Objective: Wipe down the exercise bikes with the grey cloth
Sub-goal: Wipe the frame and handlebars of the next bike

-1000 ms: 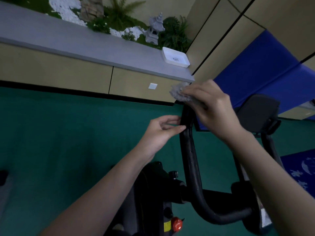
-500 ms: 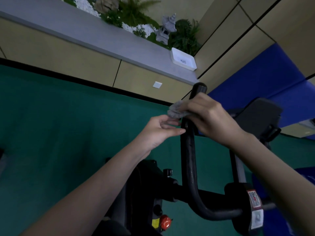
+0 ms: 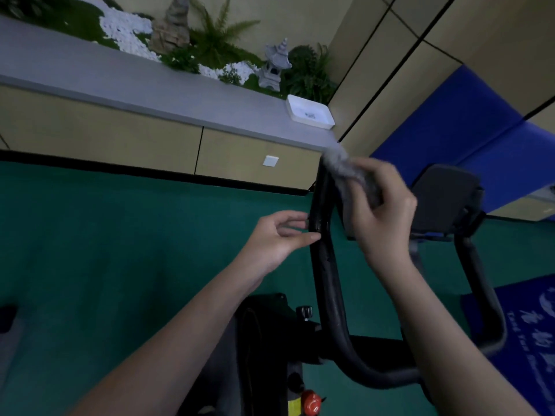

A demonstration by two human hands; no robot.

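The person's right hand (image 3: 381,211) has its fingers curled round the grey cloth (image 3: 345,169), bunching it against the top end of the near upright of the exercise bike's black handlebar (image 3: 326,265). The cloth is blurred, and part of it sticks out above the fingers over the tip of the bar. The left hand (image 3: 276,238) is lower on the same upright, on its outer side; its fingers are loosely bent and hold nothing, with the thumb tip and a fingertip touching the bar. Below the hands the bar curves down into a crosspiece and rises again on the far side, where a dark console (image 3: 444,199) is mounted just beside the right hand. Near the bike's black body are a small black knob (image 3: 304,312) and, lower down, a red knob (image 3: 312,400). The bike stands on a green floor (image 3: 120,235). Along the wall runs a grey surface (image 3: 120,85) carrying a white tray (image 3: 310,112), with a stone lantern (image 3: 274,67) among ferns and white pebbles behind it. Blue padding (image 3: 450,124) covers the wall to the right.
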